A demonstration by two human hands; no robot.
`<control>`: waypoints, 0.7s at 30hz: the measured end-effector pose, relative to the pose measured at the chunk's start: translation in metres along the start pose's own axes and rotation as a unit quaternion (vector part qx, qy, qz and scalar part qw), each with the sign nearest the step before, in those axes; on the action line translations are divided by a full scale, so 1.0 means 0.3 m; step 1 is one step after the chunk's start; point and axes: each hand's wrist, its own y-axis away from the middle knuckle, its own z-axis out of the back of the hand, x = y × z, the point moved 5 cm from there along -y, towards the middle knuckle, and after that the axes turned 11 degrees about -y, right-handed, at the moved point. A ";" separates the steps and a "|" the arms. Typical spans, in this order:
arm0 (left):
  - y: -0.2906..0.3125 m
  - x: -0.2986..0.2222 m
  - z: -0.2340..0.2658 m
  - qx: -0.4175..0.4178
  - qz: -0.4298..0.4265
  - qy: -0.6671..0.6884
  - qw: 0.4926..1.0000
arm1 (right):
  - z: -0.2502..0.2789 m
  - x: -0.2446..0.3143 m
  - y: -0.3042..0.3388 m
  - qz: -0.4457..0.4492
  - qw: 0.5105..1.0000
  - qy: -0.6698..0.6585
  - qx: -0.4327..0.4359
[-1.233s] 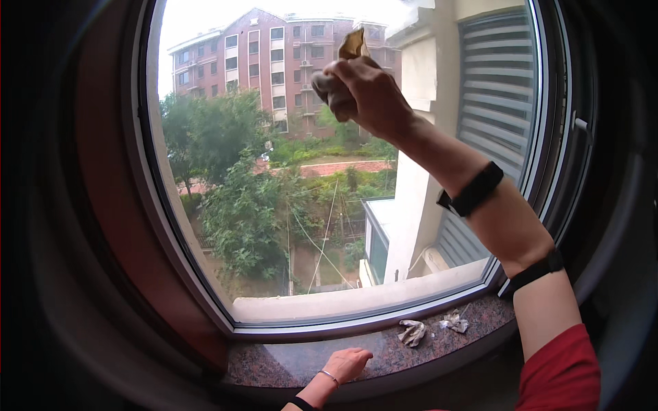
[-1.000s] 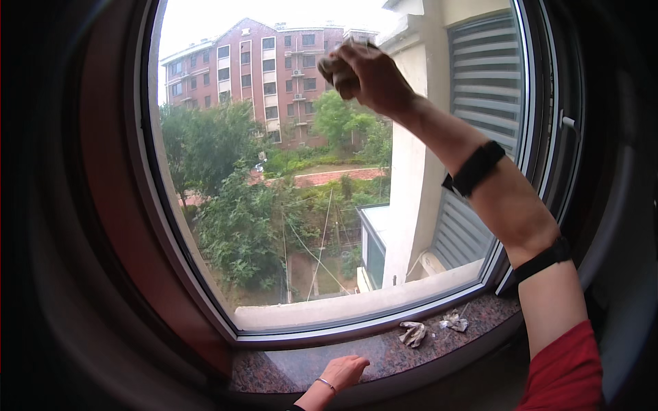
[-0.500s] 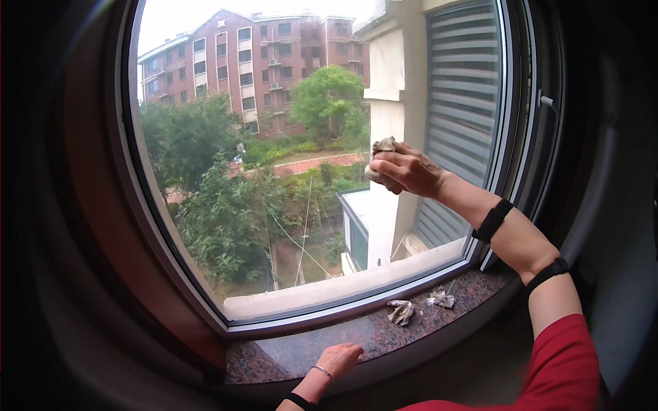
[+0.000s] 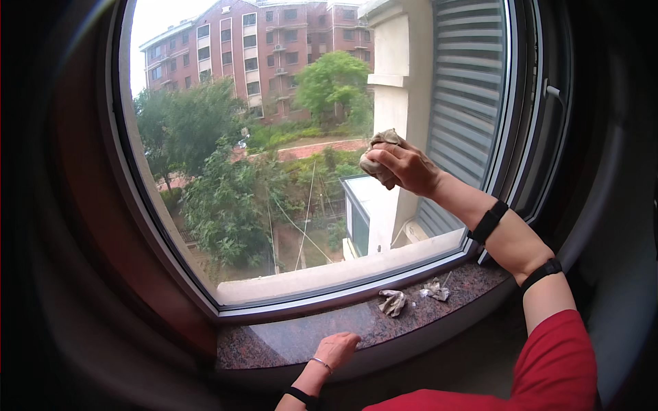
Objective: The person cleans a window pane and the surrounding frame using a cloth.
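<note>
In my right hand (image 4: 406, 168) is a wad of crumpled greyish-beige paper (image 4: 384, 140), gripped between thumb and fingers against the window pane (image 4: 288, 198), in front of the pale pillar outside. The right arm reaches up and across from the lower right. Low down, my left hand (image 4: 338, 350) rests at the front edge of the speckled stone sill (image 4: 274, 339); its fingers are curled in and their tips are hidden. Two more crumpled pieces of paper lie on the sill to its right, a nearer one (image 4: 393, 303) and a farther one (image 4: 436, 290).
A metal window frame (image 4: 329, 299) borders the glass above the sill. At the right is a white window handle (image 4: 552, 91); at the left stands a reddish-brown side panel (image 4: 147, 260). Outside are trees, a brick building (image 4: 240, 51) and a slatted grey shutter (image 4: 466, 82).
My right hand and its paper wad have shifted slightly left and up against the pane. The left hand stays by the sill, and the whole view has shifted a little.
</note>
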 end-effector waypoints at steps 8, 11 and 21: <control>0.032 -0.002 0.022 -0.034 0.034 0.002 0.999 | 0.123 -0.101 -0.352 0.005 0.992 0.023 -0.124; 0.049 0.012 0.028 -0.066 0.075 0.021 0.995 | 0.032 -0.033 -0.148 0.016 0.996 -0.027 -0.081; 0.148 0.207 -0.108 -0.145 0.257 0.220 0.930 | 0.141 -0.045 -0.505 -0.003 0.992 -0.105 -0.066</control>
